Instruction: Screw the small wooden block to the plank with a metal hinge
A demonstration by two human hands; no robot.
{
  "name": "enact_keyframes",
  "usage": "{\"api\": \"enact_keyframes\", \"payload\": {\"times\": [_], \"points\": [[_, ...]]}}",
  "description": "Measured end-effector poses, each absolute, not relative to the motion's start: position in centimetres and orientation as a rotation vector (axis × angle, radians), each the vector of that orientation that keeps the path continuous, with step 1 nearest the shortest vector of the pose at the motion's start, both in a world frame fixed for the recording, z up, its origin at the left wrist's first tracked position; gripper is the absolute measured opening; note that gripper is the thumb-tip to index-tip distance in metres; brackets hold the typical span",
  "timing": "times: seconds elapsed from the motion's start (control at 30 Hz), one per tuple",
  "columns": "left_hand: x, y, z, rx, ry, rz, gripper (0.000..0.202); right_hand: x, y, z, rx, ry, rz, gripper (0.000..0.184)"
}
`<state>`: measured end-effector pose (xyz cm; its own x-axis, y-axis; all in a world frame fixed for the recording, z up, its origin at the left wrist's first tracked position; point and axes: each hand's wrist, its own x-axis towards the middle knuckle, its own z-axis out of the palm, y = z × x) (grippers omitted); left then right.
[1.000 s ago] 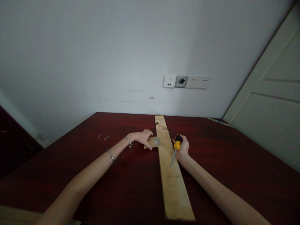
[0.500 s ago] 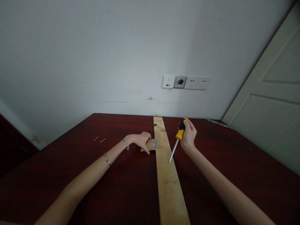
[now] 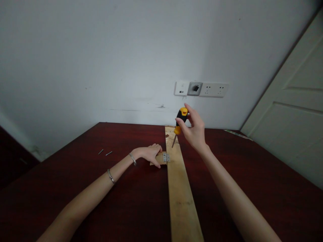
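My right hand [image 3: 194, 129] grips a yellow-and-black screwdriver [image 3: 181, 116] by its handle. Its metal shaft slants down over the long wooden plank [image 3: 180, 188], tip just beyond the hinge; I cannot tell if it touches the wood. My left hand [image 3: 151, 154] lies over a small wooden piece [image 3: 161, 159], thumb at the near edge and fingers at the far edge, holding it against the plank's left side. A small metal hinge [image 3: 166, 157] spans the joint between piece and plank. Part of the small piece is hidden under my palm.
Two screws [image 3: 104, 152] lie on the dark red tabletop [image 3: 126, 205], left of my left hand. A wall with sockets [image 3: 214, 89] rises behind the table. At the far right, a thin strip [image 3: 238, 134] lies near a white panelled door [image 3: 295, 104].
My right hand has lifted and swung left and away from me, bringing the screwdriver from right of the plank to above its far part. My left hand stays on the small piece.
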<state>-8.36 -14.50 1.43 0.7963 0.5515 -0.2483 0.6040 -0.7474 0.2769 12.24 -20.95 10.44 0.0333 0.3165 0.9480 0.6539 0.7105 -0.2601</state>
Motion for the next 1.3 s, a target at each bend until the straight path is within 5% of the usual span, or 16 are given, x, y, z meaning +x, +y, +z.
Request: {"api": "enact_keyframes", "payload": {"times": [1.3], "points": [[-9.2, -15.2, 2.3, 2.57, 0.851, -0.124, 0.074, 10.0, -19.1, 7.2, -0.83, -1.59, -0.188, 0.048]]}}
